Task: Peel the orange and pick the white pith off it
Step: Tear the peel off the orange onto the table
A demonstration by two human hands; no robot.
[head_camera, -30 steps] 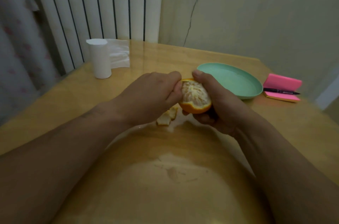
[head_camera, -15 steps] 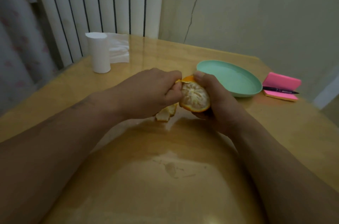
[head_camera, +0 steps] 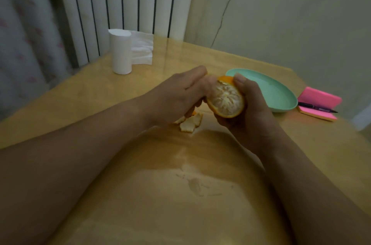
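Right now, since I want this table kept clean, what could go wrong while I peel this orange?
1. The left hand and right hand hold the orange over the table, beside the green plate rather than over it. Juice or pith may drop onto the wood, where peel pieces lie.
2. The right hand wraps the half-bared fruit, so a tight squeeze might burst segments.

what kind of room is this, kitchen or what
Probably a room in a home, not clearly a kitchen: a wooden table stands by a white radiator, with a tissue roll and pink sticky notes on it.
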